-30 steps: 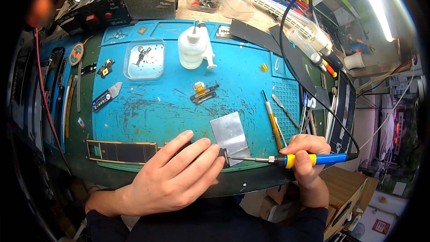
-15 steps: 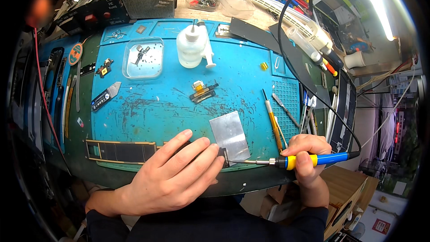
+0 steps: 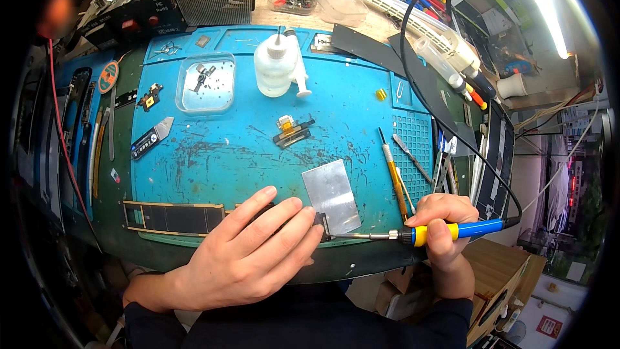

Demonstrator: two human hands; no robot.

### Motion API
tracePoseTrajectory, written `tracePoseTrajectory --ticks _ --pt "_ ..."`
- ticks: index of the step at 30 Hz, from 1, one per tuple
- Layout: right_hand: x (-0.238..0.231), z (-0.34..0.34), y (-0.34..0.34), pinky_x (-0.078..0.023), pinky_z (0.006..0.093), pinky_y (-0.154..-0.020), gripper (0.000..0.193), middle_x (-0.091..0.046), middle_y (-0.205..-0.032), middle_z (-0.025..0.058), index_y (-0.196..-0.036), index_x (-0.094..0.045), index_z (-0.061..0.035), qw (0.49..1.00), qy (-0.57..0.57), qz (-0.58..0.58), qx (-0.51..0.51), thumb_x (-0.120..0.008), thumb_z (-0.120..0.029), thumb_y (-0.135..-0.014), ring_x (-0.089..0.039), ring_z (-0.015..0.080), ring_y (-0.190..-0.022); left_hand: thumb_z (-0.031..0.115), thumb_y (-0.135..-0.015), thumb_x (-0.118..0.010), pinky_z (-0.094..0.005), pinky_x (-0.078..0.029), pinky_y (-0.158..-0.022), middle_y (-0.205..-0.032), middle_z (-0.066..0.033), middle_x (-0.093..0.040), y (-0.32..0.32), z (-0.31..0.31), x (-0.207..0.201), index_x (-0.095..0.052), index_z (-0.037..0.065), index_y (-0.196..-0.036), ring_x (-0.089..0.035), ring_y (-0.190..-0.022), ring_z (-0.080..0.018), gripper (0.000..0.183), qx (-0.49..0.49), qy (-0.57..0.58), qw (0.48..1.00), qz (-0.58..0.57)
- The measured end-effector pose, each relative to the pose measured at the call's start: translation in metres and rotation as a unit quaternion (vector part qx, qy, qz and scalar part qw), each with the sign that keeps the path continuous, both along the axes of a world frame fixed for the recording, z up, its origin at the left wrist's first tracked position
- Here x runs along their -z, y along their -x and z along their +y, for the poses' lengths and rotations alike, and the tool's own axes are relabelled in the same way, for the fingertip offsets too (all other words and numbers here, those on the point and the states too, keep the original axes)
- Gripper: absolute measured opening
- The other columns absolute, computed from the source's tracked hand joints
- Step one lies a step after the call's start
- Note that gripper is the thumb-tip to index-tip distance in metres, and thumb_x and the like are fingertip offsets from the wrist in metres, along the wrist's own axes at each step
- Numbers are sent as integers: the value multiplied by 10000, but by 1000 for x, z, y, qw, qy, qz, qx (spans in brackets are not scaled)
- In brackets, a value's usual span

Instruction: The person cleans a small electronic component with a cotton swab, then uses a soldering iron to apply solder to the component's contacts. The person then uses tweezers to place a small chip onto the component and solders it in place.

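My right hand (image 3: 444, 227) is closed round the yellow and blue handle of a soldering iron (image 3: 479, 227). The iron points left, and its metal tip meets or nearly meets a small dark part (image 3: 323, 225) beside my left fingertips. My left hand (image 3: 248, 255) lies flat with fingers stretched out, pressing over a long dark frame with a gold edge (image 3: 184, 218). Most of the frame's right portion is hidden under that hand. Just beyond the iron's tip, a thin silvery metal sheet (image 3: 332, 195) rests on the blue mat (image 3: 219, 161).
Farther back stand a clear liquid bottle (image 3: 273, 71) and a clear tray of tiny parts (image 3: 206, 84). A small flex-cable part (image 3: 292, 132) lies mid-mat. A blade tool (image 3: 153, 138) is at left, a brass-handled knife (image 3: 394, 178) at right. The iron's black cord (image 3: 445, 116) arcs overhead.
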State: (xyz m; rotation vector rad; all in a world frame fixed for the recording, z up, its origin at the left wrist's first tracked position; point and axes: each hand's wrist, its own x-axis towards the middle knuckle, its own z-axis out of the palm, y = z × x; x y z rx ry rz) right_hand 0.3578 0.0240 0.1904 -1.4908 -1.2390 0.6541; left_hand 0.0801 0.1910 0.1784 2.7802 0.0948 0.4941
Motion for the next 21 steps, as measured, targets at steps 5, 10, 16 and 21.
tracePoseTrajectory --ticks 5,10,16,21 --pt "-1 1 1 -475 284 -501 214 -687 -630 111 -826 -788 23 1000 -7 -3 1 -672 -154 -860 -603 162 -501 293 -921 -797 -528 -510 -1167 -1357 -111 -687 -1 0 0 -767 76 -1270 -630 -1293 -292 412 0 1 1000 -1" --pt "1 2 -1 -471 284 -502 225 -689 -634 112 -834 -786 25 1000 -9 1 -8 -667 -162 -874 -601 162 -503 294 -919 -798 -528 -511 -1166 -1357 -111 -687 -1 -1 1 -769 76 -1266 -630 -1293 -290 411 -2 -1 1000 -1" --pt "4 -11 4 -465 306 -596 391 -717 -761 118 -894 -746 18 995 -10 84 60 -674 -345 -1016 -603 152 -635 285 -908 -801 -528 -513 -1162 -1356 -112 -687 0 0 1 -770 72 -1257 -631 -1290 -294 410 -2 -2 1000 -8" --pt "11 -9 6 -319 288 -548 370 -524 -736 32 -938 -596 -38 986 -123 43 103 -573 -378 -1082 -397 99 -562 268 -905 -804 -526 -513 -1159 -1344 -117 -687 2 0 2 -767 56 -1253 -635 -1286 -295 409 0 0 1000 -19"
